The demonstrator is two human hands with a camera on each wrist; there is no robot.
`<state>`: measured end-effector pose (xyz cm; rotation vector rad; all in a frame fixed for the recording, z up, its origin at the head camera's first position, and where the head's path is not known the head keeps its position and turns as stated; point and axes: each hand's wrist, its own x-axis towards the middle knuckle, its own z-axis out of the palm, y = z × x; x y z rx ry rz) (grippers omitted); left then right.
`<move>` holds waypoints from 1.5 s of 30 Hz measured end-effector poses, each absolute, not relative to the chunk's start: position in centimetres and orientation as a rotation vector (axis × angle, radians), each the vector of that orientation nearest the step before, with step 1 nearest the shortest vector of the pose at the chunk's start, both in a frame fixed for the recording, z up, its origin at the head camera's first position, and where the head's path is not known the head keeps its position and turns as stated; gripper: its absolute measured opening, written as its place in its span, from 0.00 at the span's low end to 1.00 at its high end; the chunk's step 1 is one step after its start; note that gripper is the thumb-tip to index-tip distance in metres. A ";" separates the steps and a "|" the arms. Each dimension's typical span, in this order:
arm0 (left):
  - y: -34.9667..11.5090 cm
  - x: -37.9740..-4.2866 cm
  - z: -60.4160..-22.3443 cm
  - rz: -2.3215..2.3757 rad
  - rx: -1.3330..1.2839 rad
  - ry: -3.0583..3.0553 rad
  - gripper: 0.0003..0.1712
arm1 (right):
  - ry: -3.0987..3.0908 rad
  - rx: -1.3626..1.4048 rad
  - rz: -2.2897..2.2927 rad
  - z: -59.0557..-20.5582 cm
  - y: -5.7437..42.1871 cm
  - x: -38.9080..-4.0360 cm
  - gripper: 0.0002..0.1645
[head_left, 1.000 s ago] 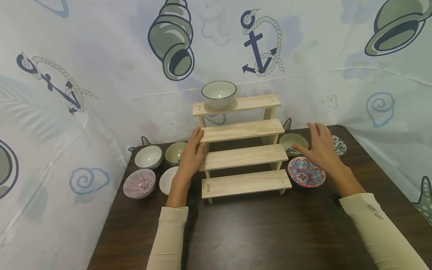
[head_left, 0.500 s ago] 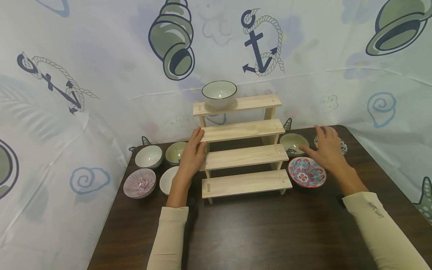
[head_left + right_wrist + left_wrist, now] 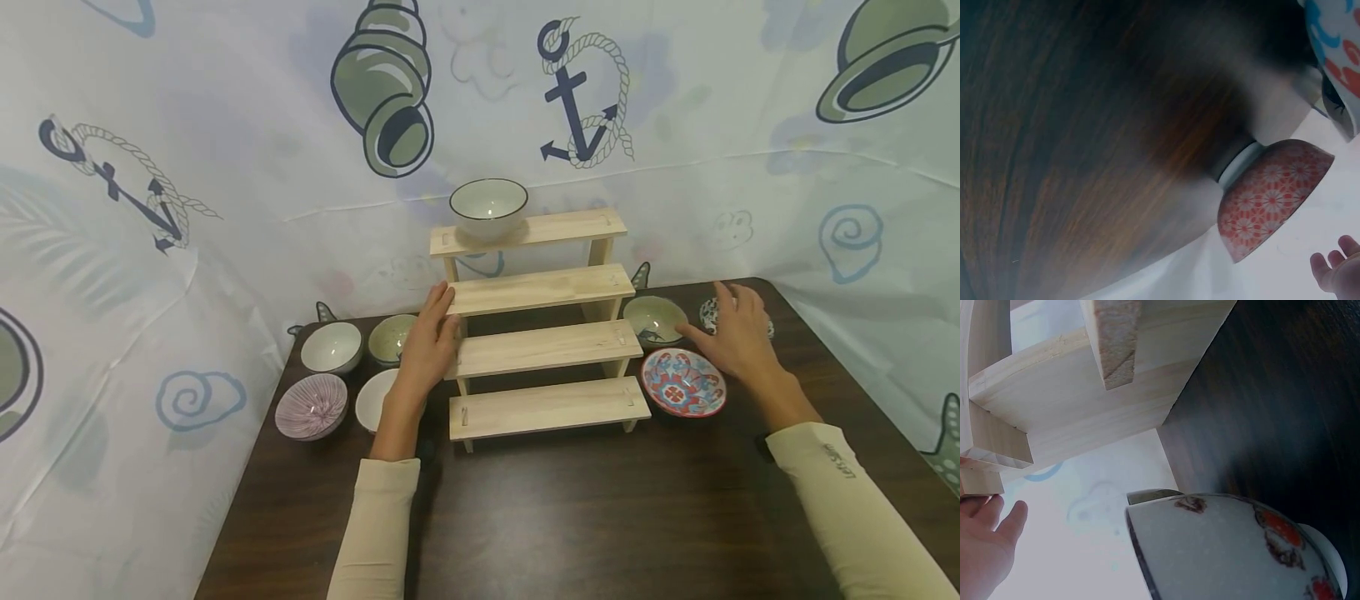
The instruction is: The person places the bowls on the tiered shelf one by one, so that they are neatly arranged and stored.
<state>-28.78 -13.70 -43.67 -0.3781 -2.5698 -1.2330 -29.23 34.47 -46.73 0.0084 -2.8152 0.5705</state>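
Observation:
My left hand rests at the left end of a four-step wooden stand; in the left wrist view its fingertips meet the end of a step. Over at the back right, my right hand hovers above a bowl with a black-and-white patterned inside, partly covering it. Its fingers are spread and hold nothing. The right wrist view shows those fingers above the rim of a bowl with a red floral outside. A red-and-blue patterned bowl and a green bowl stand between this hand and the stand.
On the top step sits a white bowl with a dark rim. Left of the stand are a purple-streaked bowl, a white bowl, a speckled green bowl and another white bowl, partly behind the left forearm. A printed cloth hangs behind.
My right hand has moved right, from beside the green bowl to over the black-and-white patterned bowl. The left hand has stayed at the stand.

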 end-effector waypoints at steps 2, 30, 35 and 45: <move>-13.7 -28.8 -43.7 -1.234 -0.382 -2.565 0.31 | -2.819 -0.005 0.567 -46.9 34.7 -29.3 0.62; -13.8 -28.6 -43.4 -1.223 -0.384 -2.585 0.31 | -2.896 -0.108 0.641 -47.5 36.9 -30.6 0.67; -13.4 -29.0 -43.2 -1.235 -0.391 -2.590 0.32 | -2.890 -0.134 0.671 -47.7 37.9 -31.0 0.68; -13.2 -28.6 -43.3 -1.255 -0.358 -2.601 0.31 | -2.932 -0.219 0.719 -48.5 38.7 -31.5 0.70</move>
